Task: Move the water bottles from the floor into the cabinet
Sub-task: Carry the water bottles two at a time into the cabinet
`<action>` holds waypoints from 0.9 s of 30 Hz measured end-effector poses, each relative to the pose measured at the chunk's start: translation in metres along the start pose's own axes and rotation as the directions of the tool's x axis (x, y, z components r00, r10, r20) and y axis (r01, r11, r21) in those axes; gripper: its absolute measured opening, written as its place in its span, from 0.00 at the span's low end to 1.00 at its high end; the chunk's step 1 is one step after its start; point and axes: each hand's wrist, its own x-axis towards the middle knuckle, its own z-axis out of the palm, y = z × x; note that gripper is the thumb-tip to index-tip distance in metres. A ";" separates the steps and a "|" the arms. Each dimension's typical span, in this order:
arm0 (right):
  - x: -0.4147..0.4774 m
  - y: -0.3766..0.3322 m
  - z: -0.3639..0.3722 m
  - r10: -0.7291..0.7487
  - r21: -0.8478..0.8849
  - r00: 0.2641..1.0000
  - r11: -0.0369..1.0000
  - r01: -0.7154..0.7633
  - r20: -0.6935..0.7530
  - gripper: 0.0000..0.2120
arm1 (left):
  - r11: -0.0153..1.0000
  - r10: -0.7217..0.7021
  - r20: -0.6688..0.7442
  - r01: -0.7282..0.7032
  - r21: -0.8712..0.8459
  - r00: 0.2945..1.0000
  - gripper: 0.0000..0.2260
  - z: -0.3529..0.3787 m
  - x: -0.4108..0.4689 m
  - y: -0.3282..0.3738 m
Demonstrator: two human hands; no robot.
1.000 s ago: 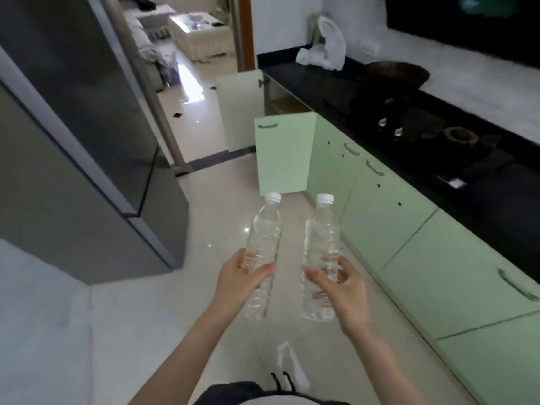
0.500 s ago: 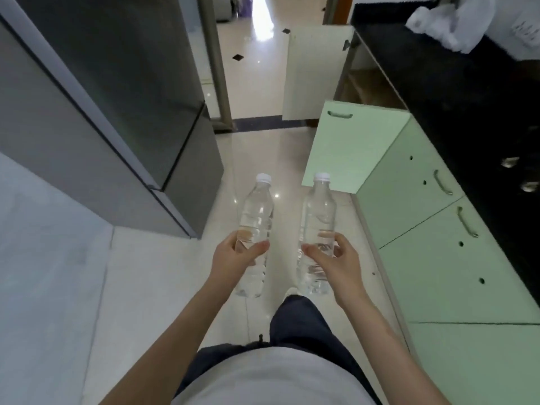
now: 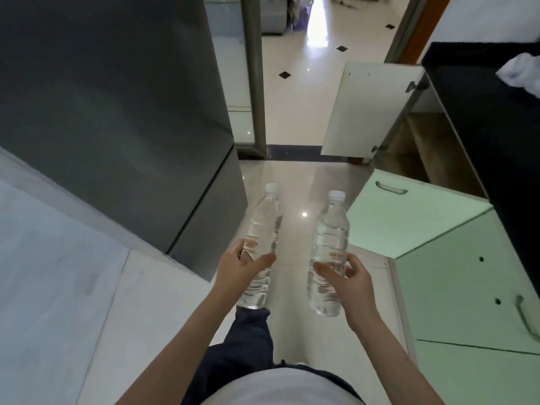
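Note:
I carry two clear water bottles with white caps, upright in front of me above the tiled floor. My left hand (image 3: 244, 268) grips the left bottle (image 3: 264, 226) around its lower middle. My right hand (image 3: 349, 280) grips the right bottle (image 3: 331, 229) the same way. Ahead on the right, the cabinet (image 3: 432, 141) under the black counter stands open, its two doors swung out: a pale green one (image 3: 400, 217) nearer me and a cream one (image 3: 371, 109) farther off. Its dim wooden interior is only partly visible.
A tall dark grey fridge (image 3: 117, 112) fills the left side. Green cabinet fronts (image 3: 467, 287) with handles run along the right under a black counter (image 3: 496, 127) holding a white bag (image 3: 523, 74). A doorway (image 3: 306, 68) leads to another tiled room ahead.
I have walked forward along the cabinets with both bottles held the same way. The open cabinet and its doors are now much nearer, and my view has tilted down.

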 end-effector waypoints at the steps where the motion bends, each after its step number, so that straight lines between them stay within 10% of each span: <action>1: 0.021 -0.007 0.008 0.002 -0.005 1.000 1.000 -0.002 -0.006 0.16 | 1.000 0.007 0.016 -0.007 0.008 1.000 0.24 0.000 0.025 0.006; 5: 0.108 -0.055 0.038 -0.050 0.012 0.997 0.999 0.050 -0.065 0.16 | 0.998 0.054 0.073 -0.053 -0.014 0.996 0.11 -0.003 0.129 0.046; 27: 0.466 -0.237 0.003 -0.011 0.130 0.924 0.989 0.065 -0.383 0.17 | 0.993 0.043 0.381 -0.080 0.083 0.923 0.15 0.140 0.528 0.288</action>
